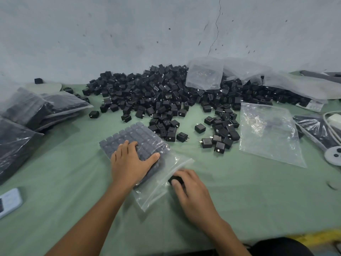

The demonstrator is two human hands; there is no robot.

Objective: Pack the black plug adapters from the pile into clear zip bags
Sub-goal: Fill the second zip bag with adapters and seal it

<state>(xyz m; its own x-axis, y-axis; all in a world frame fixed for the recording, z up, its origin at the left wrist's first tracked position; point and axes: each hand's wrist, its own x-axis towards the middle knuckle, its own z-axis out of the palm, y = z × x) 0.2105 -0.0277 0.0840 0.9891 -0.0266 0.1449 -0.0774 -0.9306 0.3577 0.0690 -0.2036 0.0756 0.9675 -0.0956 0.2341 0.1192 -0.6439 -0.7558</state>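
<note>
A clear zip bag (140, 143) lies on the green table, filled with neat rows of black plug adapters. My left hand (130, 161) rests flat on top of it, fingers spread. My right hand (191, 193) is at the bag's open mouth and grips a black adapter (174, 180), partly under the plastic. The big pile of loose black adapters (166, 93) spreads along the wall behind. An empty clear zip bag (267, 133) lies flat to the right.
Filled bags of adapters (36, 108) are stacked at the left. More empty clear bags (204, 74) lean on the pile at the back right. A phone (9, 202) lies near the left edge. A white cable and a round plug part (334, 154) sit at far right.
</note>
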